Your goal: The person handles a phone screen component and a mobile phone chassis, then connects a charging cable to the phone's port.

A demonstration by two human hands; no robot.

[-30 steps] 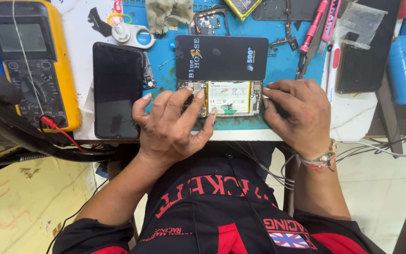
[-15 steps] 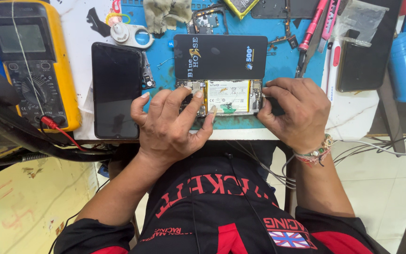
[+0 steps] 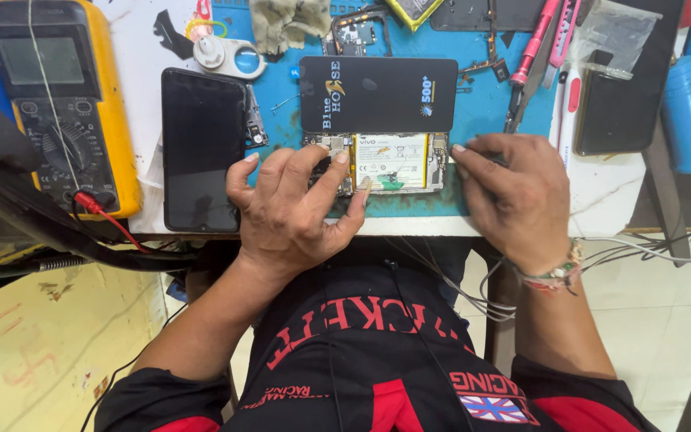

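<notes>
An opened phone point(image 3: 397, 162), its white battery and circuit board exposed, lies on a blue work mat point(image 3: 481, 104) near the table's front edge. My left hand point(image 3: 293, 204) lies over the phone's left end, fingers spread on the board and thumb tip at the battery's lower edge. My right hand point(image 3: 513, 192) grips the phone's right end with curled fingers and hides that edge. A black rectangular case point(image 3: 377, 94) lies flat just behind the phone.
A black phone screen point(image 3: 201, 148) lies left of my left hand. A yellow multimeter point(image 3: 61, 104) with red and black leads sits at the far left. Pink-handled tools point(image 3: 545, 40), another dark phone point(image 3: 621, 104) and a blue cylinder point(image 3: 685, 112) are at the right. Cables hang under the table.
Both hands stay on the opened phone. The fingers of my left hand have shifted slightly over its left end.
</notes>
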